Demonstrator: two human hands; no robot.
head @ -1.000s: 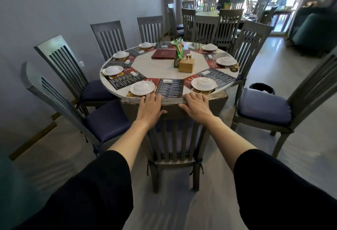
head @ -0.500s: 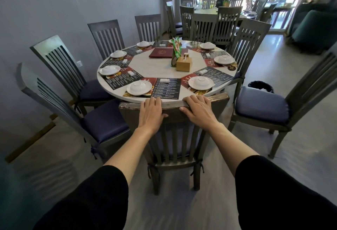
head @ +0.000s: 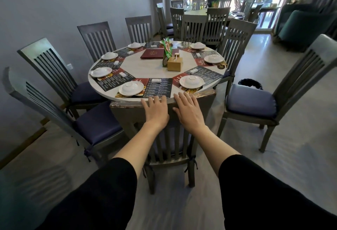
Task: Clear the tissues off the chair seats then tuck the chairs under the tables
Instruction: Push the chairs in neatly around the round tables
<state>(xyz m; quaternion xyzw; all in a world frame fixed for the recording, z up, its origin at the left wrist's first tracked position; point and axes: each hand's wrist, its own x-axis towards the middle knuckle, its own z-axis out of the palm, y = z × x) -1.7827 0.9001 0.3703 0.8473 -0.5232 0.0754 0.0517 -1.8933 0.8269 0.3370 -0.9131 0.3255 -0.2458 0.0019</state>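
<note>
Both hands are laid flat and open on the top rail of the near chair [head: 164, 138], the left hand [head: 156, 111] just beside the right hand [head: 188, 112], with fingers draped over the edge rather than clenched. This chair stands against the near rim of the round table [head: 145, 65], its seat mostly beneath. Solid slatted wood is judged stiff and fairly heavy; the rail is the natural hold. No tissues are seen on visible seats.
</note>
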